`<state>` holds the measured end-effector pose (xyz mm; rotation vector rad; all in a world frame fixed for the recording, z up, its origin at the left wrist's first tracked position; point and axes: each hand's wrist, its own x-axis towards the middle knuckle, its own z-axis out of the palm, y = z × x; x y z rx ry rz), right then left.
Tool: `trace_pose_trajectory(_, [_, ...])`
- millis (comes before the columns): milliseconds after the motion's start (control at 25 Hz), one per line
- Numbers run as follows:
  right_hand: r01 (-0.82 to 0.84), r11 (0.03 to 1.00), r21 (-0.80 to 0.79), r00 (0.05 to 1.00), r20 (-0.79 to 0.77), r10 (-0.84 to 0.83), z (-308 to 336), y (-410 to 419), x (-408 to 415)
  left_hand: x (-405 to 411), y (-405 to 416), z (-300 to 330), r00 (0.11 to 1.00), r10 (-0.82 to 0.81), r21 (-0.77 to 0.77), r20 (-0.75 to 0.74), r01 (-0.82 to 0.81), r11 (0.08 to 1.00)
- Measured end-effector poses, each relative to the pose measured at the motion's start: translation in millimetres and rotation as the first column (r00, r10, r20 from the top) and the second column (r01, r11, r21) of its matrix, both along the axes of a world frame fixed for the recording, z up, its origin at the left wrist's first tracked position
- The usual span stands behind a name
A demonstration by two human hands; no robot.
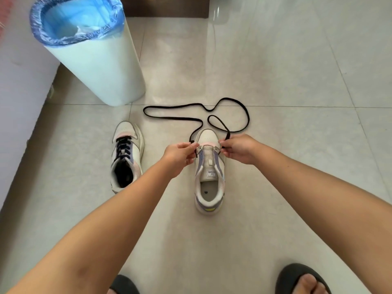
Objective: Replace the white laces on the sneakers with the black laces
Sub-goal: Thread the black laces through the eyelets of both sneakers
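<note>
Nearest the camera, two dark slippers (301,279) show at the bottom edge, a bare foot in the right one, standing on the pale tiled floor (297,81). Both bare forearms reach forward from there to the unlaced sneaker (209,177), which sits upright on the floor at centre with its heel near and its toe far, its tongue bare.

At the far end of the tongue, the left hand (179,154) has its fingers curled and pinches one end of the black lace (169,118) at the left side of the sneaker. The right hand (238,148) pinches the other end between thumb and fingertips at the right side. From the hands the lace runs away over the toe and lies in loose loops on the floor just beyond it.

To the left, apart from the hands, the second sneaker (126,155) stands on the floor with black lacing already through its eyelets.

Farther off on the left stands a white bin (101,66) lined with a blue bag (74,20). A dark wooden edge (165,7) crosses the far end of the floor.
</note>
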<state>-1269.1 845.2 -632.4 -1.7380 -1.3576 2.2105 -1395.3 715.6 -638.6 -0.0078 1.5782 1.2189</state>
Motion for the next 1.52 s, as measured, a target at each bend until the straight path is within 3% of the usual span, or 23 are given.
trace_pose_trajectory(120, [0.072,0.997,0.024,0.997,-0.030,-0.071,0,-1,-1,4,8,1,0.989,0.138,0.019,-0.048,-0.137,0.990])
trace_pose_trajectory(280, [0.181,0.980,0.083,0.983,0.004,-0.182,-4,-6,-2,3,15,-1,0.974,0.169,-0.005,-0.149,-0.171,0.985])
trace_pose_trajectory(600, [0.258,0.962,0.084,0.964,-0.082,-0.251,-10,-11,0,5,16,-16,0.944,0.087,-0.035,-0.320,-0.103,0.994])
trace_pose_trajectory(840, [0.227,0.971,0.072,0.971,-0.093,-0.220,-8,-13,5,12,13,-20,0.920,0.063,0.054,-0.387,-0.046,0.998])
trace_pose_trajectory(1000, [0.235,0.957,0.170,0.972,-0.048,-0.230,-11,-20,5,13,12,-23,0.885,0.024,0.031,-0.465,-0.011,0.999])
trace_pose_trajectory(1240, [0.084,0.909,0.408,0.996,-0.004,-0.090,-15,-27,8,19,2,-25,0.850,-0.036,0.028,-0.526,0.059,0.998])
trace_pose_trajectory(1400, [-0.186,0.755,0.628,0.983,0.120,0.142,-11,-32,13,27,-1,-24,0.763,-0.121,-0.042,-0.636,0.121,0.992])
trace_pose_trajectory(1520, [-0.329,0.633,0.700,0.942,0.203,0.266,-13,-36,13,31,2,-21,0.639,-0.210,-0.132,-0.740,0.168,0.977])
